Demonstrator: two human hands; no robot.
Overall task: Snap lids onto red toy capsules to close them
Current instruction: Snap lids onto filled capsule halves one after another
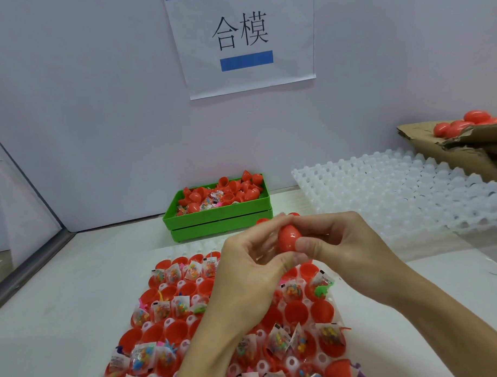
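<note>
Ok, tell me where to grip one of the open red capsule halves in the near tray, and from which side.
Take an open capsule half by its round rim, coming straight down from above: it sits mouth-up in the white tray, its lower body sunk in the socket, so only the rim stands free.

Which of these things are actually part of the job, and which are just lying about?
Part of the job:
red capsule, held by left hand and right hand
tray of open capsule halves
green bin of lids

Lying about:
empty white tray
cardboard box
paper sign
</note>
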